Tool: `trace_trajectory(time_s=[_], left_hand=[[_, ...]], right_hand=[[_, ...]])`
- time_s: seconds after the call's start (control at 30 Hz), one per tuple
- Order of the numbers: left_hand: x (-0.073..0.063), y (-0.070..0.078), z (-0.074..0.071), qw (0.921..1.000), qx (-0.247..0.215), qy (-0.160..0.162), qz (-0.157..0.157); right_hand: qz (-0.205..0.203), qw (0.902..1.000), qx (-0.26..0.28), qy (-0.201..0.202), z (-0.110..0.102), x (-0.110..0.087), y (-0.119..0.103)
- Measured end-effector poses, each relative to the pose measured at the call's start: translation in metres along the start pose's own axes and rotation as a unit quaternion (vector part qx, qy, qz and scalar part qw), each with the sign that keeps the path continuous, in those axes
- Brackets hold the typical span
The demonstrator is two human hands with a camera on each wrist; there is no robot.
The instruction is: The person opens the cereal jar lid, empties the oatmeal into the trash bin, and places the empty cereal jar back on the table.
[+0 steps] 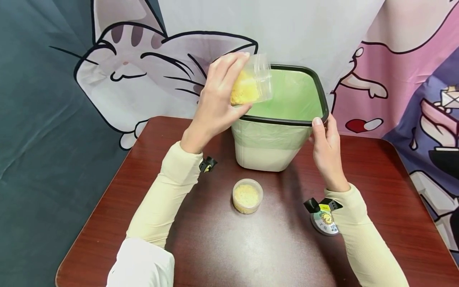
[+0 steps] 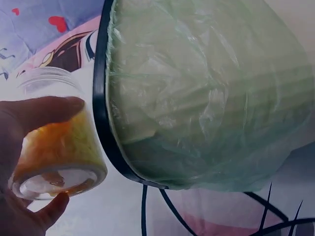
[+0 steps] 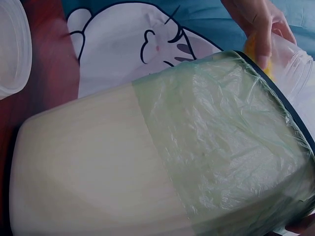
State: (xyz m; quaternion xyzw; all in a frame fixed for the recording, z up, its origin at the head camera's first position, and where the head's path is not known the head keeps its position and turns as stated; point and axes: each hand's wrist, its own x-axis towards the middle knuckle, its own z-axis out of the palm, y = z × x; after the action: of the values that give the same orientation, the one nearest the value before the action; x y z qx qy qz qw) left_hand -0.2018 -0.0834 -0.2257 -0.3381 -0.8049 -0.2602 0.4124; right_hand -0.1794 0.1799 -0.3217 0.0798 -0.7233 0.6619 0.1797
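In the head view my left hand (image 1: pixel 216 95) grips a clear plastic jar (image 1: pixel 256 81) with yellow pieces inside. The jar is tipped, its mouth toward the inside of a trash bin (image 1: pixel 267 157), above the left part of the rim. The left wrist view shows thumb and fingers round the jar (image 2: pixel 64 152), its contents orange and yellow. My right hand (image 1: pixel 325 149) grips the bin's black rim at the front right corner, thumb on top. A pale green bag (image 1: pixel 276 133) lines the bin and folds over the outside. The bin's bottom inside is hidden.
A small round tub (image 1: pixel 247 195) of pale yellow crumbs stands on the dark red table (image 1: pixel 215 247) in front of the bin. Partly under my right wrist lies a round printed lid (image 1: pixel 324 223). A cartoon cat curtain (image 1: pixel 118 87) hangs close behind the table.
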Motion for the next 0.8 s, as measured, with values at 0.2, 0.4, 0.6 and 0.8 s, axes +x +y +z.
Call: trace_trajectory(time_s=[0.2,0.4,0.6,0.8], left_hand=[[0.005,-0.001,0.002,0.9970,0.057,-0.052,0.001],[0.007,0.000,0.008,0.9903,0.106,-0.089,0.015],[0.009,-0.002,0.011,0.9794,0.166,-0.108,0.039],[0.014,-0.001,0.013,0.9704,0.205,-0.118,0.050]], right_hand=[[-0.004,1.0000,0.001,-0.001,0.000,0.000,0.000],[-0.006,1.0000,-0.004,-0.003,0.000,0.000,-0.001],[-0.003,1.0000,-0.006,-0.004,0.000,0.000,0.000],[-0.001,1.0000,0.000,-0.002,0.000,-0.001,-0.001]])
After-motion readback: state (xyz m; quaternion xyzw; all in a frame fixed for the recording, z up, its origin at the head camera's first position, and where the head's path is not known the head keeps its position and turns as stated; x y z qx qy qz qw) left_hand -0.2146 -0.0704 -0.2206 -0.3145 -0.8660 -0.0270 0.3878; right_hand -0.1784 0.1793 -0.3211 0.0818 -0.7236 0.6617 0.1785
